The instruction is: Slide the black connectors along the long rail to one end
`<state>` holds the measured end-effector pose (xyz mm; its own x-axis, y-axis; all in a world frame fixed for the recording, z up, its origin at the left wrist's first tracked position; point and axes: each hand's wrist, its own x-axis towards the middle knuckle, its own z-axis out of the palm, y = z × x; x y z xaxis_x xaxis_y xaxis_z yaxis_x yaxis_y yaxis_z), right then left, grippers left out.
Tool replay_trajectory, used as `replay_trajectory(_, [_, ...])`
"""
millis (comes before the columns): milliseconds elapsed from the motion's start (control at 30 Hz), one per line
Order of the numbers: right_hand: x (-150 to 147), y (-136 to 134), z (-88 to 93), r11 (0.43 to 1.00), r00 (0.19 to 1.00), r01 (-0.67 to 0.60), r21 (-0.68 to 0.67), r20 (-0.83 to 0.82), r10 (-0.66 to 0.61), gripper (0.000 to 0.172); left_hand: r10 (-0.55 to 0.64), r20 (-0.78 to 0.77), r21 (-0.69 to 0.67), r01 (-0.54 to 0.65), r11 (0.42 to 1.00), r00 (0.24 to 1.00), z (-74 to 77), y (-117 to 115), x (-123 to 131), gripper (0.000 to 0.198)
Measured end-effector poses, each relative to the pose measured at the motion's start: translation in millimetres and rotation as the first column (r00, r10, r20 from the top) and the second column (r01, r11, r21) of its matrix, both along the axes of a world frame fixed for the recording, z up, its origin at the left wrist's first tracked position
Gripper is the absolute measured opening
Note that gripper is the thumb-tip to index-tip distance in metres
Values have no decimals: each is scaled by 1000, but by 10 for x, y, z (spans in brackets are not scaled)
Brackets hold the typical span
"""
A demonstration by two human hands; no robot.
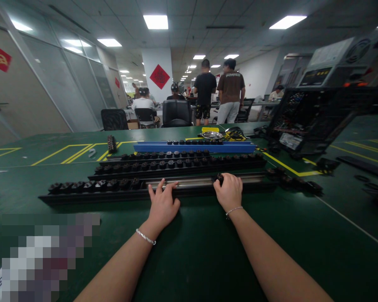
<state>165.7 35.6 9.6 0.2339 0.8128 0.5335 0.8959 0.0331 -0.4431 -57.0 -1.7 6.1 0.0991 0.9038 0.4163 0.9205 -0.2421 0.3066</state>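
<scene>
- The left hand [163, 204] lies flat with the fingers spread, their tips pressing on the top of the near rail [192, 183]; it grips nothing
- The right hand [229, 191] is curled closed over a small black piece [219, 178] that sits on the same rail, just right of its middle; only the top of the piece shows above the knuckles
- The near rail is a long black bar with a pale metal strip along its top, lying across the bench [189, 256] parallel to the near edge and reaching far toward both the left and right edges
- A row of like pieces [94, 185] crowds the left part of this rail, well apart from the one under the right hand
- Handling, as a guess: the rail looks stiff and heavy enough to stay put under a flat palm, and its length would make it awkward to lift from one end – better taken near the middle or with both hands spread
- The black piece looks small, hard and light, with a ribbed edge that should give the fingertips grip – a pinch from above around its sides seems the natural hold
- Behind lie further black rails [176, 164] loaded with pieces, then a blue bar [195, 147]
- A metal dish [211, 135] stands near the far edge, and an open computer case [305, 121] toward the far right corner
- Other people [204, 90] stand and sit well beyond the bench
</scene>
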Motion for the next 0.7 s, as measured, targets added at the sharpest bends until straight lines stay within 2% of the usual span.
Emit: replay_trajectory(700, [111,19,-14,998,998,61,-6,17,-61,31,-5,3,3,5,1000,1000,-19,7,-4,48])
